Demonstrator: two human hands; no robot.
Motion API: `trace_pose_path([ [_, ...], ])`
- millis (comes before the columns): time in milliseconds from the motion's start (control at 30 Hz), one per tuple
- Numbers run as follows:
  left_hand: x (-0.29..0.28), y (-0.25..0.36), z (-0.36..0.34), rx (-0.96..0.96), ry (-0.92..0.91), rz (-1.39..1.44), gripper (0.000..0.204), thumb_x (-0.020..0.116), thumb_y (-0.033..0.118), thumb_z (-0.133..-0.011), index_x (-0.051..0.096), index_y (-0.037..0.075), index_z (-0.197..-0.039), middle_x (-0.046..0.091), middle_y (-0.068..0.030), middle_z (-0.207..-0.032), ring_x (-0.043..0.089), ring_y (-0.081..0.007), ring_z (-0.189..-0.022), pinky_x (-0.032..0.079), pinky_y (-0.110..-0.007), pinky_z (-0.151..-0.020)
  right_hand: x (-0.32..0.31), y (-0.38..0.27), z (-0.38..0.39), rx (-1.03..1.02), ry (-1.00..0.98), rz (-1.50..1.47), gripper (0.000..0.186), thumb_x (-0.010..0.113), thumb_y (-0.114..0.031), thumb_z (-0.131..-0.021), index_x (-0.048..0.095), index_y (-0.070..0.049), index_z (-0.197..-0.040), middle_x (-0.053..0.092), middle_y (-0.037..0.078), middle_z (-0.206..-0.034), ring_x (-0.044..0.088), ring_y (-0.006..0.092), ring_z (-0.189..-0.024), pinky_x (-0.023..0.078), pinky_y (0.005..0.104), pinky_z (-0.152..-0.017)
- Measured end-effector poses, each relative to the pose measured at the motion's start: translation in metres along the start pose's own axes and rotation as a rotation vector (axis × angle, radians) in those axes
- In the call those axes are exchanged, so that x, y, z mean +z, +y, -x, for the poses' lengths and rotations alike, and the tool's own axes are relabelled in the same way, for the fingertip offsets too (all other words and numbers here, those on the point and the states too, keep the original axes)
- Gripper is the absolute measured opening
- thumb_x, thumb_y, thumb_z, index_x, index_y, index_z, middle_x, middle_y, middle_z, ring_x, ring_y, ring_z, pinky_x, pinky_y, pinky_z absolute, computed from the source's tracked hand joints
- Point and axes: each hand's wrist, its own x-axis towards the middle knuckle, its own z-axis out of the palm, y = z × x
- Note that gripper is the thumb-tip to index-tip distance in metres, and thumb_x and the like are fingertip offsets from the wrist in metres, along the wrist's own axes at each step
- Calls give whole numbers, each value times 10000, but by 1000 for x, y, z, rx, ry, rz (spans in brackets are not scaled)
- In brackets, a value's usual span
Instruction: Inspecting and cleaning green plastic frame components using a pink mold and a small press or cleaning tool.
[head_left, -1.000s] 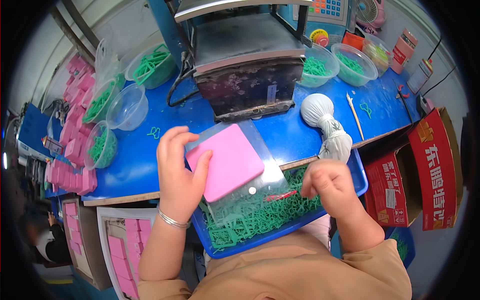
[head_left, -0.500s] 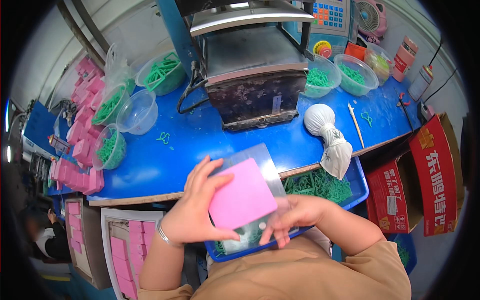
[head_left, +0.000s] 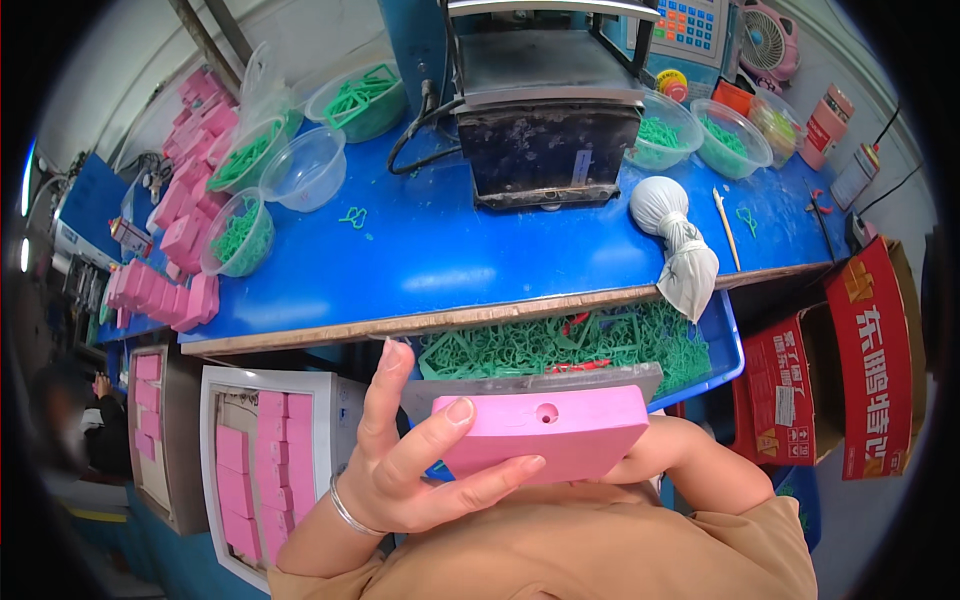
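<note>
A thick pink block (head_left: 570, 445) is tilted up in front of me, its edge with a small hole facing me, against a clear plate (head_left: 610, 376). My left hand (head_left: 420, 465) grips the block, index finger raised and other fingers along its near side. My right hand (head_left: 665, 450) is behind the block's right end, its fingers hidden. Just beyond them, a blue tray (head_left: 722, 350) full of green scraps (head_left: 480, 348), with a few red pieces, sits below the bench edge.
A press (head_left: 545, 150) stands on the blue bench (head_left: 390, 270), among tubs (head_left: 300, 170) of green pieces, stacked pink blocks (head_left: 185, 240) and a white cloth bundle (head_left: 668, 215). Pink-filled boxes (head_left: 210, 400) are lower left, red cartons (head_left: 855, 380) right. A person (head_left: 70, 405) is far left.
The pink block and plate have tipped from lying face up to edge-on, nearer my body. My right hand has moved behind the block, and my left index finger has lifted.
</note>
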Motion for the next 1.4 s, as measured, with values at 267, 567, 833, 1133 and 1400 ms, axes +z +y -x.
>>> trace_pose_path([
  [267, 0, 13, 11, 102, 138, 31, 381, 728, 149, -579, 655, 278, -929, 366, -84, -1189, 423, -402, -1036, 467, -407, -828, 20, 3, 2, -82, 48, 193, 492, 522, -41, -794, 379, -22, -1264, 382, 138, -1306, 351, 269, -1218, 275, 365, -997],
  [567, -9, 3, 7, -209, -126, 178, 547, 772, 231, -540, 613, 184, -1061, 308, -187, -1244, 320, -443, -1161, 343, -479, -928, 27, 0, 2, 141, -75, -243, 545, 519, -44, -810, 302, -36, -1310, 447, 155, -1239, 527, 201, -959, 460, 310, -767],
  [833, 19, -40, 19, -499, 185, 301, 695, 329, 533, -864, 347, -46, -1247, 302, -238, -1310, 270, -352, -1244, 232, -425, -1000, -12, -46, 9, 79, -6, -957, 673, 512, -71, -810, 139, -63, -1371, 567, 292, -986, 599, 187, -645, 495, 287, -542],
  [1133, 61, -60, 22, -438, -304, -359, 735, 666, 322, -681, 335, 13, -1260, 316, -214, -1302, 275, -368, -1227, 195, -483, -1013, -97, -109, -19, -137, 152, -857, 601, 450, -111, -805, 199, -16, -1343, 547, 333, -962, 523, 174, -463, 426, 219, -417],
  [1400, 71, -63, 30, -399, -241, -432, 724, 652, 328, -703, 319, 17, -1265, 324, -209, -1295, 284, -356, -1223, 190, -491, -1021, -128, -111, -56, -247, 749, -775, 322, 489, -90, -840, 408, 74, -1105, 554, 243, -987, 610, 250, -829, 537, 282, -687],
])
